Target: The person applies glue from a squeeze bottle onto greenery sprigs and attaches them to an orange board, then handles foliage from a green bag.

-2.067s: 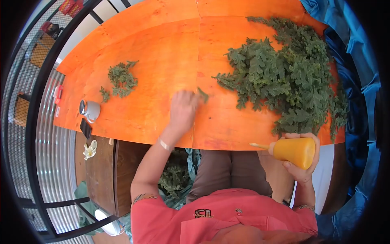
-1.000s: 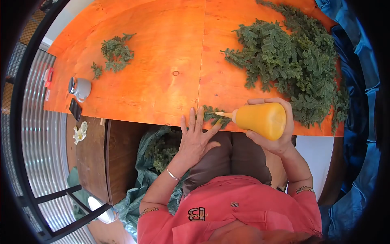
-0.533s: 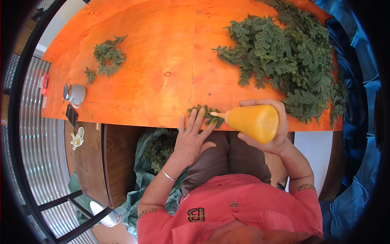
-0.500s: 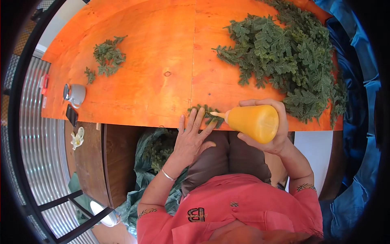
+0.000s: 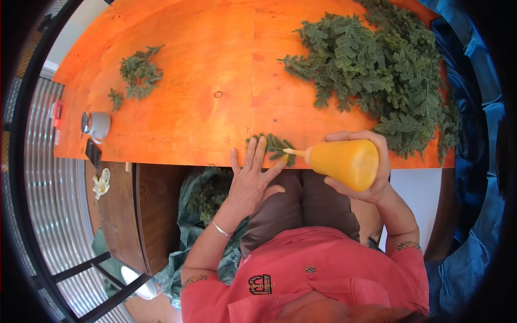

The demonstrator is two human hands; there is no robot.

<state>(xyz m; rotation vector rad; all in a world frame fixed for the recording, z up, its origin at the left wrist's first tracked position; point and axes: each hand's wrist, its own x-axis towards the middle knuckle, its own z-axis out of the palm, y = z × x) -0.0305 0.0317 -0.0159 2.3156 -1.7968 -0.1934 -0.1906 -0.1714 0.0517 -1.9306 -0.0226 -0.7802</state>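
Near the front edge of the orange table [image 5: 183, 107] lies a small green sprig [image 5: 277, 145]. My left hand [image 5: 252, 177] rests on its left part, fingers spread. My right hand [image 5: 371, 161] grips a yellow squeeze bottle [image 5: 344, 161] tilted onto its side, its pale nozzle pointing left at the sprig. Whether anything comes out of the nozzle is too small to tell. A large heap of green sprigs [image 5: 377, 75] covers the table's right part. On the left part lies a small cluster of sprigs [image 5: 140, 72].
At the table's left edge are a grey-white mug [image 5: 98, 126], a dark phone [image 5: 93, 153] and a red item [image 5: 56, 113]. Below it stands a brown wooden cabinet [image 5: 121, 215]. A green plastic bag [image 5: 186, 237] holds more greenery. Blue cloth [image 5: 487, 161] hangs at the right.
My left hand has come down from mid-table onto the sprig at the front edge, its fingers now spread. The bottle has moved left, to the sprig. Lately the bottle has shifted slightly right.
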